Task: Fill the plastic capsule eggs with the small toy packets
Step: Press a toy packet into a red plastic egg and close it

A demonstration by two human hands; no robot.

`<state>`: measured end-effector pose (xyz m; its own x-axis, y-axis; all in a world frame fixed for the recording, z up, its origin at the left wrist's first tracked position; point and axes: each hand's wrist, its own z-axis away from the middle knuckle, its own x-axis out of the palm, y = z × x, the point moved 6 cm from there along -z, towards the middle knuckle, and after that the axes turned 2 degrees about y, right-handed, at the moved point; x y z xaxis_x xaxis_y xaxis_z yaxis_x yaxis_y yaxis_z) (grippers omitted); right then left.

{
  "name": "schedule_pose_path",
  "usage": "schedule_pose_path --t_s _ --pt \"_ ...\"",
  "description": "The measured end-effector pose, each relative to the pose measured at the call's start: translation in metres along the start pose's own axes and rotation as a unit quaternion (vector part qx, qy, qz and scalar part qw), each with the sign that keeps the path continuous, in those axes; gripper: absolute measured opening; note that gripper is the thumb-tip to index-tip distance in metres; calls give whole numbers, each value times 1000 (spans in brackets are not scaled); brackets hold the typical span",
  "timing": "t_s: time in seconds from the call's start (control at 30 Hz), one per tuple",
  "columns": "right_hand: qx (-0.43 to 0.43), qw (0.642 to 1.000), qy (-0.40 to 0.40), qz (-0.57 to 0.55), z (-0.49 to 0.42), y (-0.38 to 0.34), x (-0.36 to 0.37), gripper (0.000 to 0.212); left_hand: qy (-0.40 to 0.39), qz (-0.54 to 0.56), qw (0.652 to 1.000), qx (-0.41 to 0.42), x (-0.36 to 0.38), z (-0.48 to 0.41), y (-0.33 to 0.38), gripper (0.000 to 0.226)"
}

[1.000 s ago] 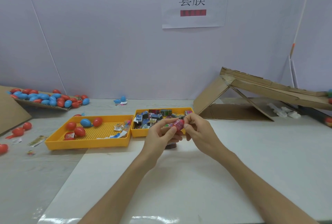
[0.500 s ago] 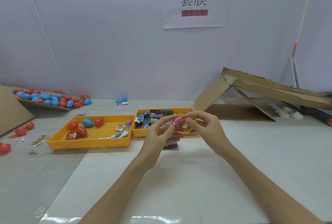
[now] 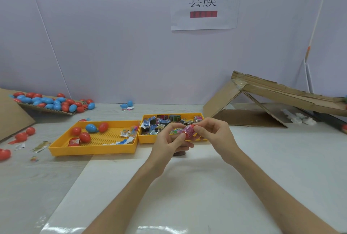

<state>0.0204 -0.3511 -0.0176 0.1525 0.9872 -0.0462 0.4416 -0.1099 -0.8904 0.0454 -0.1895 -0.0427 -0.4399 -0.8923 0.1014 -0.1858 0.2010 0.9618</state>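
Note:
Both hands meet above the table, just in front of the right yellow tray. My left hand holds a red capsule egg half with a pink toy packet showing in it. My right hand pinches the top end of that same piece with thumb and fingers. The right tray holds several small toy packets. A left yellow tray carries red eggs, a blue egg and a few loose packets. A dark round piece lies on the table under my left hand.
A cardboard sheet at the back left bears several red and blue eggs. Loose red eggs and wrappers lie at the left edge. A cardboard ramp stands at the back right. A white mat covers the near table.
Both hands lifted slightly with the red egg half, and my right fingers shifted onto its top end. The trays have not moved.

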Motion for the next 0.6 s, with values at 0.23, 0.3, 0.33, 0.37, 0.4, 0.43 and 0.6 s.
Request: schedule_pose_path --t_s 0.23,0.3,0.33,0.37,0.4,0.43,0.6 --pt "2 999 -32 -17 2 -2 4 16 6 -11 1000 0 -2 -1 0 19" --pt "4 999 -44 -5 3 -1 6 21 3 -4 1000 -9 -2 -1 0 21" --pt "7 999 -44 -1 3 -1 6 21 1 -1 1000 -17 -1 0 0 22" --pt "11 999 -42 0 3 -1 6 21 1 3 1000 -27 -1 0 -1 23" --pt "15 999 -40 -1 3 -1 6 20 2 9 999 -38 -1 -1 -2 24" --pt "18 999 -37 -1 3 -1 6 20 7 17 999 -48 0 -1 -3 25" --pt "1 999 -34 25 5 -7 9 14 7 25 999 -39 0 -1 -1 34"
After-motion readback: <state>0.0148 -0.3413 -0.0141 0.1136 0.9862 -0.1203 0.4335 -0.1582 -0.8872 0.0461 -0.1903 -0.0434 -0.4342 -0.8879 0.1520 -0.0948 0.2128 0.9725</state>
